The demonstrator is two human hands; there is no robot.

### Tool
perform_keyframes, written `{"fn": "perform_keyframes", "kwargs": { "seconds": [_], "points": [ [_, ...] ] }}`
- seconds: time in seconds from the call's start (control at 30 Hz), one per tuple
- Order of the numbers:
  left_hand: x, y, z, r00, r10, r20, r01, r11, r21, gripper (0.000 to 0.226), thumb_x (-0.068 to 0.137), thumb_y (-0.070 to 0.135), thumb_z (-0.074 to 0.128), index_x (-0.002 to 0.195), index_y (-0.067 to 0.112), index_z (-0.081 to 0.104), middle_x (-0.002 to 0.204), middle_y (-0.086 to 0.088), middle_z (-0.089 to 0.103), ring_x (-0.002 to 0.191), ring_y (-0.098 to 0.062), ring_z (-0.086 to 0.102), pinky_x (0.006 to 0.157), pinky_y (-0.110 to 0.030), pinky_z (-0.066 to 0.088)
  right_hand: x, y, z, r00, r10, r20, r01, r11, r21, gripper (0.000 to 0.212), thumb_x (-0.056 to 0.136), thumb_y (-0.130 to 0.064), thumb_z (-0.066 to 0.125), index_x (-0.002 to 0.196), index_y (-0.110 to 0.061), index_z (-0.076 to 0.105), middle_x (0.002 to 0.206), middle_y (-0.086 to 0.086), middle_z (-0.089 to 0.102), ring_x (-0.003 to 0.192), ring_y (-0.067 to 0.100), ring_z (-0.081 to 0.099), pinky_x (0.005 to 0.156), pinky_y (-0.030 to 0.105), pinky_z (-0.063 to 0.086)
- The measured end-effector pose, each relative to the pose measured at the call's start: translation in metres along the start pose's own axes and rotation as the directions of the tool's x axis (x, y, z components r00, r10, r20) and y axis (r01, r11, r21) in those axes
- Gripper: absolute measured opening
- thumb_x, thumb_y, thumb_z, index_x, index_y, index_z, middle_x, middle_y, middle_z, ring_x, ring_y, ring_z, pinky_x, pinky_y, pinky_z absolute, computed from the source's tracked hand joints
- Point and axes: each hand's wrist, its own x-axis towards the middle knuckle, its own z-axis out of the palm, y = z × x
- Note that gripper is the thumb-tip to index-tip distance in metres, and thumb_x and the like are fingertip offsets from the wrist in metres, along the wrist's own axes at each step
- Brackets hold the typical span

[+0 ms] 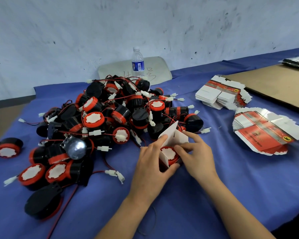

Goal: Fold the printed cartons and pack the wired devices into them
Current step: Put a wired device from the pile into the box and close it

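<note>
Near the front of the blue cloth [214, 187], just right of the pile of wired devices [102, 118], my left hand [148, 164] is curled round a half-folded carton [173, 135], thumb at its near wall and fingers over the far side. One device [169, 153] sits inside, its red rim and white face showing at the open end. My right hand [198, 157] pinches a white flap between thumb and forefinger. I judge the card thin and light, quick to buckle, so it wants holding by the walls close to the folds, not squeezed mid-panel. The device looks like hard plastic with some weight, safe to grip by its round body. Its thin lead, hidden here, could snag a flap. Flat cartons [266, 133] lie stacked to my right
</note>
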Motion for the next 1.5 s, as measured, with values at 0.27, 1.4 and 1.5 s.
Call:
{"fn": "perform_keyframes", "kwargs": {
  "seconds": [0.27,1.4,1.5],
  "points": [
    [-0.001,0.000,0.007,0.994,0.082,0.073,-0.087,0.994,0.063,0.088,0.092,0.045,0.057,0.140,0.057,-0.015,0.156,0.022,-0.013,0.133,0.022,-0.014,0.104,-0.009,0.017,-0.004,0.003,0.002,1.000,-0.006,0.003,0.007,0.991,-0.130,0.021,0.092,-0.034,0.058,0.084,-0.027,0.077,0.138,-0.030,0.045,0.094,0.007,0.059,0.070,0.032,0.049],
    [0.005,-0.007,0.004,0.997,-0.058,-0.040,0.063,0.989,0.134,0.038,0.094,-0.004,0.054,0.130,0.007,0.059,0.150,-0.008,0.039,0.129,-0.028,0.051,0.102,-0.024,0.040,-0.008,0.005,-0.005,0.978,-0.199,0.066,0.183,0.964,0.193,0.009,0.082,-0.011,0.075,0.090,-0.013,0.077,0.131,-0.015,0.044,0.065,0.007,0.059,0.067,0.010,0.046],
    [0.002,-0.004,0.008,0.996,0.053,-0.071,-0.037,0.978,0.203,0.041,0.077,-0.018,0.065,0.115,-0.002,0.068,0.125,-0.015,0.063,0.119,-0.032,0.059,0.102,-0.039,0.043,-0.009,0.004,-0.005,0.966,-0.252,0.048,0.241,0.955,0.171,0.009,0.083,-0.007,0.074,0.090,-0.011,0.077,0.128,-0.010,0.050,0.066,0.006,0.059,0.065,0.010,0.045]
  ]
}}
